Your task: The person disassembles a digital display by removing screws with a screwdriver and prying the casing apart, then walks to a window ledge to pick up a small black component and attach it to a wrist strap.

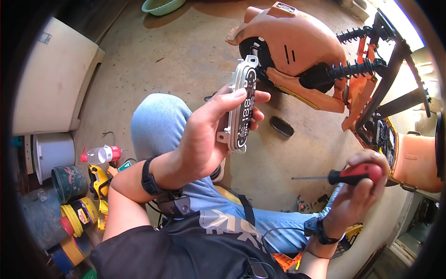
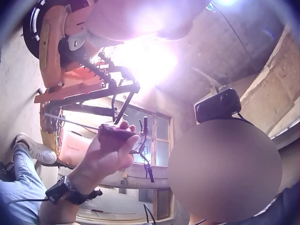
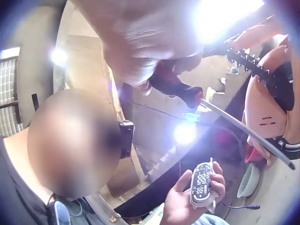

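In the head view my left hand (image 1: 195,132) grips a slim digital dashboard display (image 1: 247,114) by its edges, thumb along its front. White numerals show on its dark face, and its pale housing has mounting tabs. My right hand (image 1: 346,202) holds a red and black screwdriver (image 1: 343,176) by the handle, its metal shaft pointing left toward the display and apart from it. From the right wrist, the screwdriver shaft (image 3: 243,127) reaches toward the lower right, above and beside the display (image 3: 201,183). A short cable (image 3: 236,206) with a plug hangs near the display.
An orange electric scooter (image 1: 297,42) with exposed black shock absorbers (image 1: 353,69) lies at the upper right. A black oval piece (image 1: 281,126) and small parts sit on the floor. Buckets (image 1: 69,181), a plastic bottle (image 1: 100,155) and a white cabinet (image 1: 55,79) stand left.
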`<state>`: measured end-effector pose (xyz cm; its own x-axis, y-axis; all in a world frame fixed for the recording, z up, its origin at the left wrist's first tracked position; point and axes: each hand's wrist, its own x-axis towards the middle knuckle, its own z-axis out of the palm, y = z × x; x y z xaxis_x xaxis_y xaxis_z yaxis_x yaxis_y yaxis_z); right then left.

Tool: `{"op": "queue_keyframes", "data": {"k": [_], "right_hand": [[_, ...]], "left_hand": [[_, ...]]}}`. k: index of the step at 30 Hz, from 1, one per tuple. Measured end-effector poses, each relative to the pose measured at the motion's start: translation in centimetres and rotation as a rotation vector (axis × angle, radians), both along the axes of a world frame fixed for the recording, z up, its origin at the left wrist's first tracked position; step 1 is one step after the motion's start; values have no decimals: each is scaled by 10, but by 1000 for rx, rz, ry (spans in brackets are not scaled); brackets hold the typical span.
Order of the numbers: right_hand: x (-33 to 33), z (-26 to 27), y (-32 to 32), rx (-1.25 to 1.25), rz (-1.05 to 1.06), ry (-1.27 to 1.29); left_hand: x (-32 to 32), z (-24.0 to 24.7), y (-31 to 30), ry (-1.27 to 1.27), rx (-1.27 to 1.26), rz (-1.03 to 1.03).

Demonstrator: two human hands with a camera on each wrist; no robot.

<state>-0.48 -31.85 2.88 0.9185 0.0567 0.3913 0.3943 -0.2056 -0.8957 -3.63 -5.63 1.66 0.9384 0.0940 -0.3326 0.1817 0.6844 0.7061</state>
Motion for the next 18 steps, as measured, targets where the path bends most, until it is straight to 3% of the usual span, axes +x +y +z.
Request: {"op": "queue_keyframes", "data": {"k": [3,5,8,11,18], "right_hand": [[-4,-15,19,190,262,151],[-15,-22,24,158,362,340],[-16,-30,47,12,537,192],[-29,-20,69,42,417,364],[-42,-19,86,-3,395,355]], "left_hand": [[-1,0,0,9,-2,-16],[-4,1,-1,6,-7,-33],[-9,5,-2,23,99,-105],[-15,1,-4,-54,54,-139],[-29,-3,1,-163,5,-186]]}}
